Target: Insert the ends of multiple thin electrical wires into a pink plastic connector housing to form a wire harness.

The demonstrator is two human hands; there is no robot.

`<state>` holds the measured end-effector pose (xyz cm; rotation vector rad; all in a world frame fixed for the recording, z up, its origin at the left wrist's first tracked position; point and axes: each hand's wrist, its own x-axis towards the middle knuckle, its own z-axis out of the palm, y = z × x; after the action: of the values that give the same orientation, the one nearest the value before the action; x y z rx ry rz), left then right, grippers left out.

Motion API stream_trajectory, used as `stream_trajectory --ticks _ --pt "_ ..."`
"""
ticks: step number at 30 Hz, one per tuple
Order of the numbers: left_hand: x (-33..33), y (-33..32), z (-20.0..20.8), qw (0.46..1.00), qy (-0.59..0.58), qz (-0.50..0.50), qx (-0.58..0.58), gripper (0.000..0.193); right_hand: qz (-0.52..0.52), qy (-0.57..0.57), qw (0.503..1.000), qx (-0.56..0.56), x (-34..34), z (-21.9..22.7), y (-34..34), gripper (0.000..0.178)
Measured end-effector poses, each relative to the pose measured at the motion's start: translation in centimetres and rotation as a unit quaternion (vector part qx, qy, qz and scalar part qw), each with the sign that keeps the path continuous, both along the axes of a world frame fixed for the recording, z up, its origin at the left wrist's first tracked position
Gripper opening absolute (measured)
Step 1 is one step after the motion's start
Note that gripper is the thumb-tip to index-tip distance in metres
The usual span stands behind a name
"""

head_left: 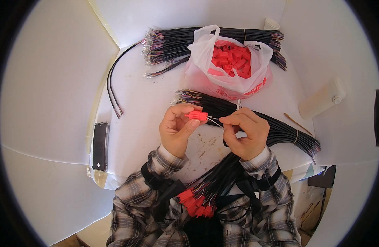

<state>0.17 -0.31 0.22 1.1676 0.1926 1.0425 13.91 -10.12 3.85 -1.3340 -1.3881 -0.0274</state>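
Between the thumb and fingers of my left hand (175,127) is a red plastic connector housing (197,115). Thin white wires (214,120) run from its right end toward my right hand (248,132). That hand is closed in a pinch on a wire close to the housing; its tip is too small to make out. A loose wire end with a pale metal terminal (239,103) sticks up above my right fingers. Below the hands, a bunch of black cables (218,175) with red connectors (195,203) on their ends lies at the near edge, against my body.
A white plastic bag (199,78) full of red housings (234,59) stands at the back. Behind it lies a large black cable bundle (173,43), with another bundle (276,123) at right. A phone (100,146) rests at left; a pale bottle (322,99) stands far right.
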Motion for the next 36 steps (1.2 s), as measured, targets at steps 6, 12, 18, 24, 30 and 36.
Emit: stream_trajectory --ticks 6,12,18,24,30,36 --pt "-0.1 0.2 -0.1 1.000 0.011 0.003 0.027 0.024 0.017 -0.001 1.000 -0.006 -0.1 -0.2 0.1 0.021" --pt "-0.4 0.5 -0.1 0.998 0.010 -0.001 0.065 0.026 0.028 0.057 0.998 -0.020 -0.7 0.2 0.2 0.016" --pt "-0.4 0.5 0.0 0.999 -0.004 -0.020 0.049 0.026 0.045 0.108 0.992 -0.043 -1.1 0.2 0.4 0.011" --pt "-0.9 1.2 0.1 0.999 0.001 -0.001 0.041 0.024 -0.010 0.003 0.998 -0.056 -2.2 0.6 1.8 0.008" --pt "-0.6 2.1 -0.7 0.998 0.031 -0.029 -0.042 0.024 -0.025 -0.095 0.994 -0.057 -1.2 0.1 2.5 0.009" --pt "-1.3 2.6 -0.9 0.995 0.052 -0.075 -0.042 0.023 -0.011 -0.050 0.999 0.000 -1.3 -0.8 2.5 0.011"
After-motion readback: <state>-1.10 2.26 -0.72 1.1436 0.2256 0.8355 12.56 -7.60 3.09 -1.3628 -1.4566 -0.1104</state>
